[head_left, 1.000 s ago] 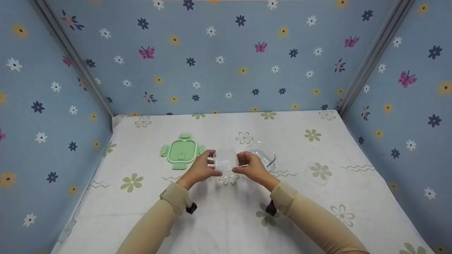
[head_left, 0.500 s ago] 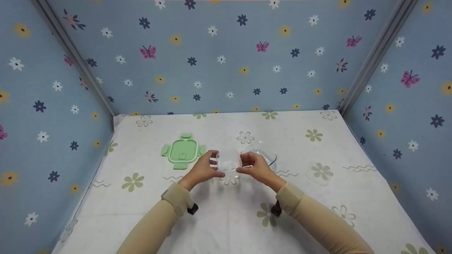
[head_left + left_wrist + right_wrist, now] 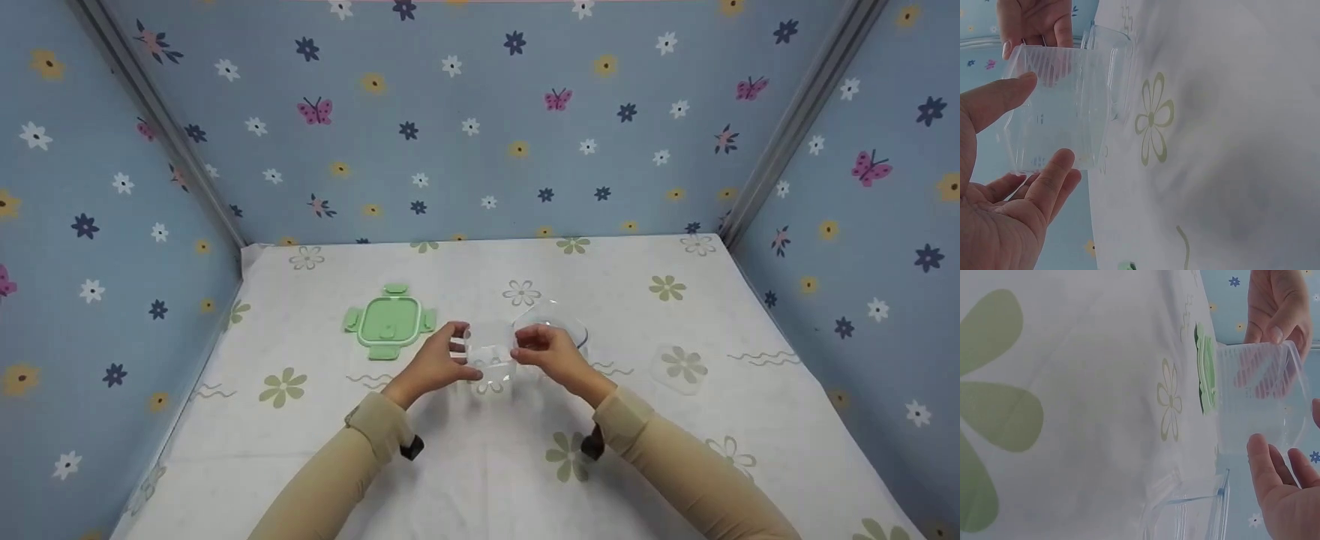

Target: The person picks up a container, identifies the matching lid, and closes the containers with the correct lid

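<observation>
A clear plastic box with ribbed walls is held up between both hands over the flowered cloth. My left hand grips its left side, thumb on the near side and fingers on the far side. In the left wrist view, faint printed marks show on the box. My right hand holds the box's right edge with thumb and fingertips. In the right wrist view, the fingertips of the right hand lie at the wall of the box.
A green lid with side flaps lies left of the hands. Behind the right hand stands a clear open container, partly hidden. A thin transparent lid-like piece lies farther right on the cloth. Flowered panels enclose the back and sides.
The box has shifted slightly right, and its tilt has changed between the hands. My right thumb has moved up along the box's edge. The green lid stays in place on the cloth.
</observation>
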A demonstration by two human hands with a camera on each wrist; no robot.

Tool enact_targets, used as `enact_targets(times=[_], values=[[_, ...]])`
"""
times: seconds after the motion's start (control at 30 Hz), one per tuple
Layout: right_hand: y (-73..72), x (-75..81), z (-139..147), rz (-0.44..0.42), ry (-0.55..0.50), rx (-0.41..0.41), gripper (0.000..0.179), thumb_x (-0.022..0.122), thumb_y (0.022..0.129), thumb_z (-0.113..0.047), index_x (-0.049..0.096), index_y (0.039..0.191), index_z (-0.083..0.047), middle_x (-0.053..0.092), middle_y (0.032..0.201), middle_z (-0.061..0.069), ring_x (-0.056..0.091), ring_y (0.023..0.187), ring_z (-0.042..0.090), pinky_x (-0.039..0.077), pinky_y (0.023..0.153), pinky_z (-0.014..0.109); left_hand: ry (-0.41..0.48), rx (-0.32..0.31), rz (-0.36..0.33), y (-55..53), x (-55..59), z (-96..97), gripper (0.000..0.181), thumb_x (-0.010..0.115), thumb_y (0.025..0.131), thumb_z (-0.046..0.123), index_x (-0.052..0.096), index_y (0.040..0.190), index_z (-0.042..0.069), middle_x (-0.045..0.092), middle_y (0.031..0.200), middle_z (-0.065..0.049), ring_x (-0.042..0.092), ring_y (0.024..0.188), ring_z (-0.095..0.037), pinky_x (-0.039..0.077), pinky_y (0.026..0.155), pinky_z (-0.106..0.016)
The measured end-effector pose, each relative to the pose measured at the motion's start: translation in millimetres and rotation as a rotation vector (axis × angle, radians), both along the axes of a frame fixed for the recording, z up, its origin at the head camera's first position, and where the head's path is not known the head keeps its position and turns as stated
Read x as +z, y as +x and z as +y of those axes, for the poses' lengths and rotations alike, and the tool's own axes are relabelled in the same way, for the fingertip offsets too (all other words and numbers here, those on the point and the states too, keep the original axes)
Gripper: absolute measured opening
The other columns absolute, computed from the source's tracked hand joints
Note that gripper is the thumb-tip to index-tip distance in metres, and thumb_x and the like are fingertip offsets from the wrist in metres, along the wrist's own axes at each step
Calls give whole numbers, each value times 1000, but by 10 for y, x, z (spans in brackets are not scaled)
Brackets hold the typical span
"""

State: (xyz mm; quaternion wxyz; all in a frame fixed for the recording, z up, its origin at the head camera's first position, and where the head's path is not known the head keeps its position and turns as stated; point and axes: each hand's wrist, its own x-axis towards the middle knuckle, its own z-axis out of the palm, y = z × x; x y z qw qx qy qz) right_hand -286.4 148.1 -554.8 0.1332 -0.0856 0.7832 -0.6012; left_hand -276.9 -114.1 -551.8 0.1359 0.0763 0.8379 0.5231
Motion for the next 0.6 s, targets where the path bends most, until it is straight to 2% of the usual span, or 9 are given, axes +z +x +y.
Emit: enact_targets(times=[0.1, 0.3, 0.6], values=[[-5, 18, 21, -38, -14, 6, 32, 77, 105, -9, 73, 135, 1, 75, 130, 20, 74, 108, 16, 67, 99, 27, 3, -2, -3, 16, 1, 6, 91, 97, 84, 11, 50, 162, 5, 54, 165, -25, 66, 144, -44, 60, 119, -52], [-6, 51, 69, -86, -25, 17, 29, 75, 106, -7, 72, 133, 3, 75, 130, 21, 75, 107, 15, 69, 100, 30, 8, -18, 11, 32, -19, 33, 90, 97, 83, 9, 50, 160, 3, 54, 164, -26, 65, 144, -45, 61, 118, -51], [-8, 49, 143, -124, -49, 37, 31, 75, 105, -4, 70, 132, 11, 76, 113, 8, 77, 100, 15, 69, 93, 27, 17, -43, 20, 79, -24, 66, 88, 97, 83, 7, 51, 158, 2, 54, 163, -27, 64, 145, -45, 61, 118, -52]])
